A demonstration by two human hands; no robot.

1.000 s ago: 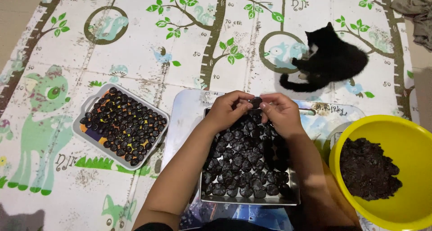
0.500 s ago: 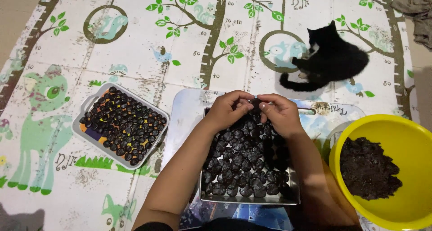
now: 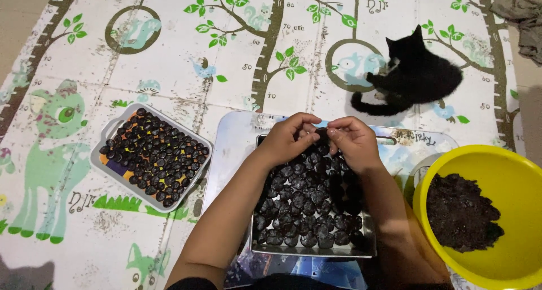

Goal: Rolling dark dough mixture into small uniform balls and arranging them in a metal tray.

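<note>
Fingers: both sets of fingertips [image 3: 312, 133] meet at the far edge of the metal tray, pinched together on one small dark ball [image 3: 322, 133].
Left hand [image 3: 288, 138]: curled, thumb and forefinger closed on the ball from its left side; wrist lies over the tray's left half.
Right hand [image 3: 353, 143]: curled the same way, closing on the ball from its right side; forearm runs along the tray's right edge.
Ball: sits between the two hands, at the far row of the tray, low over the other balls or touching them; I cannot tell which. It looks roundish, with no clear long axis. Neither hand is nearer; both touch it.
Metal tray [image 3: 316, 250]: rectangular, long axis running away from the person, packed with rows of dark balls [image 3: 305, 211].
Board [image 3: 231, 149]: pale and glossy, lies under the tray.
Yellow bowl [image 3: 508, 166]: just right of the tray, near the right elbow, holding a heap of dark soil-like mix [image 3: 460, 211].
Second tray [image 3: 151, 154]: grey-rimmed, to the left, well apart from the hands, also full of dark balls.
Mat [image 3: 169, 70]: printed floor mat under everything.
Cat [image 3: 415, 75]: black, lying beyond the tray to the far right.
Cloth [image 3: 522, 19]: grey, crumpled at the far right corner.
</note>
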